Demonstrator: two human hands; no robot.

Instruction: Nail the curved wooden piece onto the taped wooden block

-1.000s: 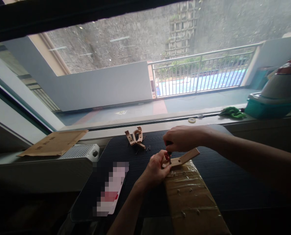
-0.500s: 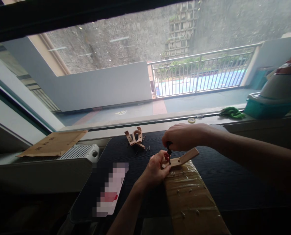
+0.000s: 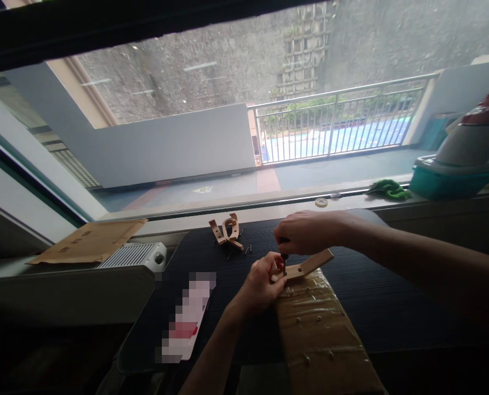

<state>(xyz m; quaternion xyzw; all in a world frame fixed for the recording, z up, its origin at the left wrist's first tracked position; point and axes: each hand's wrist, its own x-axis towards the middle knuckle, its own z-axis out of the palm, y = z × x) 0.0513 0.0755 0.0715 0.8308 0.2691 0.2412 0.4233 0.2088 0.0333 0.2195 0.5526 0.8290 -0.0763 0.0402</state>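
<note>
My right hand (image 3: pixel 300 233) is wrapped around the dark handle of a screwdriver (image 3: pixel 284 257), which stands upright with its shaft over a hole near the left end of a bent wooden hook (image 3: pixel 315 264). That hook lies on the far end of a taped cardboard box (image 3: pixel 322 340), its free arm angled up to the right. With thumb and fingers, my left hand (image 3: pixel 261 280) pinches the hook's left end. A second hole shows bare in the middle of the wood. Whether a screw sits under the screwdriver tip is too small to tell.
Several wooden hooks (image 3: pixel 228 233) and loose screws (image 3: pixel 248 249) lie farther back on the black table (image 3: pixel 187 258). A blurred pinkish packet (image 3: pixel 193 318) rests at left. Behind are a roll of tape (image 3: pixel 322 202), a green cloth (image 3: pixel 388 190) and a teal box (image 3: pixel 450 181) by the window.
My right hand has sunk slightly and shifted a little right with the screwdriver. My left hand and the hook stay almost where they were.
</note>
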